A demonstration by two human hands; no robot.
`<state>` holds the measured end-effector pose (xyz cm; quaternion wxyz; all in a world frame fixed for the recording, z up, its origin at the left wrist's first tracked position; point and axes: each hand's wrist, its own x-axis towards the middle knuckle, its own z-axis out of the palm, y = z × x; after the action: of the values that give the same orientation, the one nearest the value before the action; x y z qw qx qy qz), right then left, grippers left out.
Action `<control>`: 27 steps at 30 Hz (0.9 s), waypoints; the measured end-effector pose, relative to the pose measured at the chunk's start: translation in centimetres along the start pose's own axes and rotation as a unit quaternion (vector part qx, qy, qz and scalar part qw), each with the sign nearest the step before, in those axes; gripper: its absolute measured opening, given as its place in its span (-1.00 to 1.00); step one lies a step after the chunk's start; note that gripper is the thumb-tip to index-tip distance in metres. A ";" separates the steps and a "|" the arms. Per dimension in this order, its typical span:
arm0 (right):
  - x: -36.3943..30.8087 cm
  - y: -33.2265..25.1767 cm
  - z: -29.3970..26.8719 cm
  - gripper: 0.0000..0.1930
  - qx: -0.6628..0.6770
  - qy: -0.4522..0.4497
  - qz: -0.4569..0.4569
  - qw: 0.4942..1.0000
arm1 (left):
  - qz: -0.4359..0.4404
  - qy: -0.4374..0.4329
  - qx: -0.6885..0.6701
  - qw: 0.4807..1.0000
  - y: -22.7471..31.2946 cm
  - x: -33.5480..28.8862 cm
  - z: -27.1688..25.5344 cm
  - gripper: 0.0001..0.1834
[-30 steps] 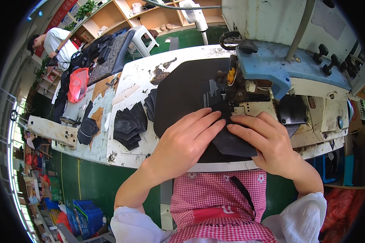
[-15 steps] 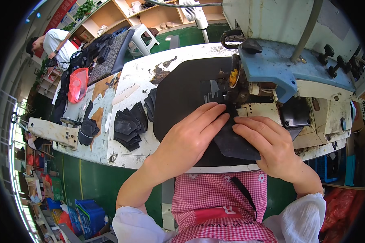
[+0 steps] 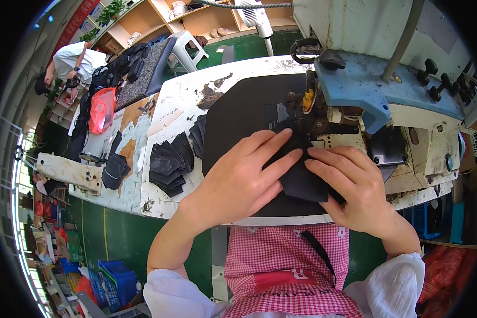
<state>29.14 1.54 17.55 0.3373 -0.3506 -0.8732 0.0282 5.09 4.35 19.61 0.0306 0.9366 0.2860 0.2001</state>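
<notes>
With both hands flat, fingers spread and gripping nothing, my left hand [image 3: 244,177] and right hand [image 3: 350,185] pin the black fabric piece [image 3: 302,177] on the mat [image 3: 238,116], long axis toward the sewing machine [image 3: 355,95] just ahead.

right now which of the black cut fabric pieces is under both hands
The single black fabric piece at the blue sewing machine, pressed flat by the left hand and right hand. The fanned stacks of black pieces lie untouched, farther left.

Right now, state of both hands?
Left hand: open, fingers flat, pressing the black fabric piece.
Right hand: open, fingers pressing the same piece beside the sewing machine.
</notes>
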 end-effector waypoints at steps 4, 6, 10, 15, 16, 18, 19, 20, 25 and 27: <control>0.0 0.1 0.1 -0.47 -0.004 0.007 -0.004 1.000 | 0.009 -0.008 0.015 1.000 -0.1 0.1 -0.5 -0.34; 0.0 0.0 0.0 -0.51 0.000 0.007 -0.003 1.000 | 0.019 -0.025 0.032 0.999 -0.4 0.0 -0.6 -0.36; 0.0 0.0 0.1 -0.54 -0.003 0.022 -0.004 1.000 | 0.036 -0.016 0.039 0.998 -1.3 0.2 -0.5 -0.38; -0.1 -0.2 0.2 -0.62 -0.028 0.066 -0.060 0.996 | 0.059 -0.018 0.053 0.997 -2.7 0.5 -0.6 -0.45; -1.0 -0.2 0.6 -0.64 -0.021 0.104 -0.152 0.983 | 0.054 -0.018 0.056 0.997 -2.9 0.3 -0.8 -0.45; -3.4 -0.3 1.6 -0.70 0.019 0.136 -0.318 0.938 | 0.055 -0.025 0.049 0.997 -3.4 0.4 -0.9 -0.47; -4.6 -0.5 2.7 -0.70 0.019 0.134 -0.320 0.938 | 0.053 -0.024 0.049 0.997 -3.6 0.6 -0.8 -0.47; -5.8 -0.8 3.7 -0.71 0.001 0.064 -0.289 0.955 | 0.061 -0.022 0.030 0.997 -3.9 1.0 -0.9 -0.46; -8.0 1.9 9.1 -0.74 -0.029 -0.183 -0.061 0.981 | 0.069 -0.025 -0.008 0.997 -5.4 1.4 -0.7 -0.46; -8.7 2.3 9.7 -0.75 0.017 -0.150 0.011 0.989 | 0.059 -0.023 -0.013 0.998 -5.7 1.4 -0.5 -0.45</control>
<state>29.18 -0.37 4.50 0.2084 -0.3460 -0.9094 0.0989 3.02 9.83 19.57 0.0373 0.9557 0.2267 0.1838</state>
